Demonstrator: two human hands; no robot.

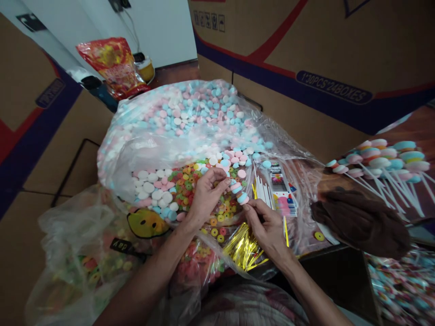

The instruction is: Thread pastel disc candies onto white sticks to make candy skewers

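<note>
Your loose patterned garment (pixel 251 303) lies closest, below the near edge of the landmark, a big clear plastic bag (pixel 152 147) spilling pastel, disc-shaped sweets. Behind and right of that bag stands a huge brown cardboard box with purple and red bands (pixel 306 45). Well right of the bag rests a heap of pastel sweets on white sticks (pixel 390 163), with a crumpled dark-brown cloth (pixel 363 224) nearer you. Over the bag's near side, your right hand (pixel 268 226) pinches the lower end of a short stack of blue and pink discs (pixel 239 192) between thumb and forefinger; your left hand (pixel 210 192) has thumb and forefinger brought together at its upper end, though you cannot tell whether they grip it. Below the bag's mouth lie shiny gold foil strips (pixel 244 249), then slim white sticks (pixel 263 192), and small multicoloured gummy rings (pixel 185 183). Squeezing the soft-looking discs too hard could dent them, uneven pressure could skew the stack, and a loosened pinch might drop one among the loose sweets. Whether a stick runs through the stack is hidden, your fingers cover its ends, and the picture's edge crops the box.
</note>
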